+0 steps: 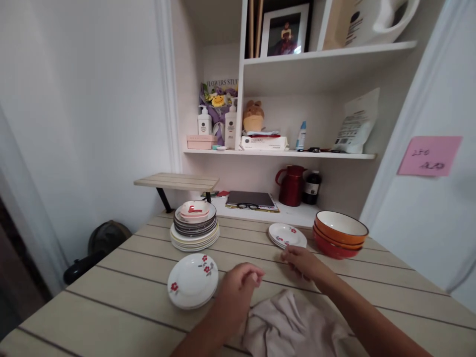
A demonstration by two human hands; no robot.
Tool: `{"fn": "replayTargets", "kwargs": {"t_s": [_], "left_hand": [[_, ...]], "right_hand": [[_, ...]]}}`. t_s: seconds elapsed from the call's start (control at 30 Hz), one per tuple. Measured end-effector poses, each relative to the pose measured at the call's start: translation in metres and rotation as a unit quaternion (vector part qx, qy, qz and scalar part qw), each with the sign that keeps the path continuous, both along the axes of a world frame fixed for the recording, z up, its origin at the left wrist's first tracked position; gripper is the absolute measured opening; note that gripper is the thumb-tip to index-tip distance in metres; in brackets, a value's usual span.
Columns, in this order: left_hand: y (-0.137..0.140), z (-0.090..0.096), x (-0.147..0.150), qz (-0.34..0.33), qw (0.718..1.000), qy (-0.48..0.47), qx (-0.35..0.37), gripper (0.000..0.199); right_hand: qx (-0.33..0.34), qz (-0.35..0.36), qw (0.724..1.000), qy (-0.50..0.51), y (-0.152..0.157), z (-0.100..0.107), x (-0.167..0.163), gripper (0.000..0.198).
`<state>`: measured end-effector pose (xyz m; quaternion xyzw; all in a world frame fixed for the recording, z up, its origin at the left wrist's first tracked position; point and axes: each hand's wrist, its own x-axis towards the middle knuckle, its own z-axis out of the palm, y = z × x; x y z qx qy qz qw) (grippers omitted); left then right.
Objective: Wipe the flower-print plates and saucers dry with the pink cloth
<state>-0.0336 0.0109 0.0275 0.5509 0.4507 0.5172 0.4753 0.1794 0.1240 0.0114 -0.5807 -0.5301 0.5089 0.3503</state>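
My left hand [241, 288] hovers over the table between a floral plate stack and a crumpled cloth. Its fingers are loosely bent, and nothing shows in them. Beside it at left lie white plates with red flowers [191, 280], stacked. My right hand [299, 262] is at the near rim of a stack of smaller floral plates [285, 235]. The fingers of that hand are partly spread; whether they touch the rim I cannot tell. The greyish-pink cloth [290, 327] lies rumpled below both hands, partly behind my right forearm.
Orange and red bowls [340, 228] are stacked at the right. At back left, a tall pile of plates [195, 238] carries small pink-white dishes [194, 209]. Behind stand a red jug [292, 187], a dark bottle [311, 188], a dark laptop [251, 199] with glasses, and a small raised shelf [176, 180].
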Motion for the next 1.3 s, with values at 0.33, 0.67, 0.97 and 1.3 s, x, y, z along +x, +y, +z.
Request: {"fn": "replayTargets", "kwargs": {"t_s": [0.33, 0.67, 0.97, 1.3], "left_hand": [[-0.037, -0.023, -0.141, 0.213, 0.939, 0.264, 0.063, 0.06], [-0.054, -0.037, -0.155, 0.223, 0.908, 0.354, -0.009, 0.075], [-0.049, -0.048, -0.156, 0.186, 0.9, 0.395, -0.012, 0.072], [-0.044, -0.053, -0.156, 0.143, 0.787, 0.599, -0.038, 0.071]], "right_hand": [[-0.051, 0.14, 0.987, 0.064, -0.026, 0.027, -0.09, 0.006], [-0.095, 0.172, 0.979, 0.059, -0.037, 0.001, -0.156, 0.003], [-0.095, 0.142, 0.982, 0.075, -0.044, -0.005, -0.173, 0.006], [-0.103, 0.137, 0.98, 0.104, -0.037, -0.007, -0.173, 0.011]]}}
